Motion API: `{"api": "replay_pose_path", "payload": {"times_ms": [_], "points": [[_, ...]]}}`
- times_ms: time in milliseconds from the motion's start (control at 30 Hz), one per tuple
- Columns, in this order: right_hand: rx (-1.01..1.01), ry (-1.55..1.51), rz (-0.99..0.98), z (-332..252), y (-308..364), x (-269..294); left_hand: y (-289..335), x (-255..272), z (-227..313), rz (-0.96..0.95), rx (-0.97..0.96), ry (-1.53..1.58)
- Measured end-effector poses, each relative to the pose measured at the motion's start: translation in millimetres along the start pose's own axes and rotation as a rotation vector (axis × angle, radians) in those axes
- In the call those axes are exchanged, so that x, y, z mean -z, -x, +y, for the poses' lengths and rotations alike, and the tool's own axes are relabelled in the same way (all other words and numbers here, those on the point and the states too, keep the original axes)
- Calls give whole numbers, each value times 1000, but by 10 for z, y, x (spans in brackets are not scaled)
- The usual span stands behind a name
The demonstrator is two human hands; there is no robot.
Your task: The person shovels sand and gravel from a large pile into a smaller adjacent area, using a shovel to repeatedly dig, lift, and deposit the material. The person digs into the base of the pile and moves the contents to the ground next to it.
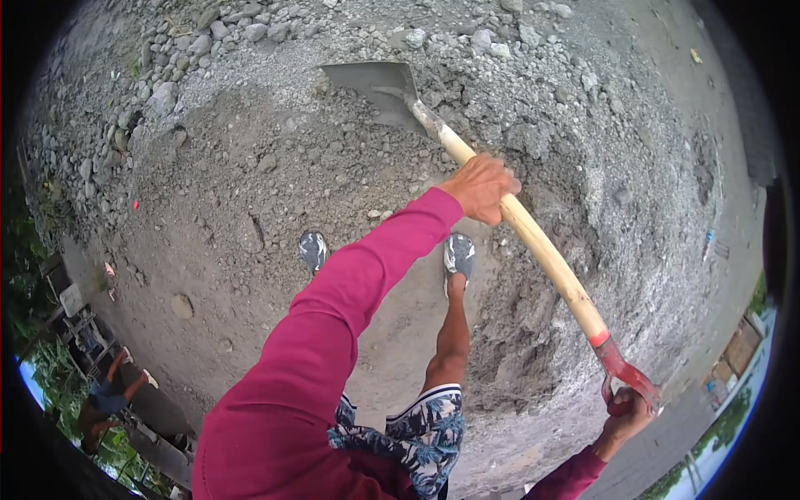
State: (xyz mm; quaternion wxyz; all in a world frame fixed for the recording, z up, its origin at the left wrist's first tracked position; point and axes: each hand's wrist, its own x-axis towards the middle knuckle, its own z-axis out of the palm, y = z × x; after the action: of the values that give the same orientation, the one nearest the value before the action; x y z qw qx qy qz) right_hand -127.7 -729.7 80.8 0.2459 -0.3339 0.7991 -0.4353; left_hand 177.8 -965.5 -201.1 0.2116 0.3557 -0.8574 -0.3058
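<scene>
A shovel point(546, 260) with a light wooden shaft slants across the view from upper middle to lower right. Its flat grey metal blade point(362, 79) rests on or just above the gravel; I cannot tell which. My left hand point(483, 187) is wrapped round the shaft, not far below the blade's socket. At the other end, my right hand point(629, 412) is closed on the red grip point(621, 367). Grey gravel and sandy soil point(250, 167) lie around the blade, loose and lumpy beside the shaft.
My feet, in grey patterned shoes point(458, 254), stand on the soil behind the blade. Larger stones point(162, 98) lie at the upper left. Another person point(108, 400) is at the far lower left, near some dark objects. A single stone point(182, 306) sits left of me.
</scene>
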Motion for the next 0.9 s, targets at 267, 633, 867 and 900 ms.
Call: {"api": "replay_pose_path", "payload": {"times_ms": [267,633,867,900], "points": [[-202,43,441,-1042,667,1206,-609,239,1702,-62,-206,208],[-346,62,99,321,-97,-399,-137,-337,-501,-211,-44,73],[-259,-121,116,342,299,-11,237,55,-79,-101,-14,19],[-291,-58,156,294,358,209,343,81,136,-217,26,63]]}}
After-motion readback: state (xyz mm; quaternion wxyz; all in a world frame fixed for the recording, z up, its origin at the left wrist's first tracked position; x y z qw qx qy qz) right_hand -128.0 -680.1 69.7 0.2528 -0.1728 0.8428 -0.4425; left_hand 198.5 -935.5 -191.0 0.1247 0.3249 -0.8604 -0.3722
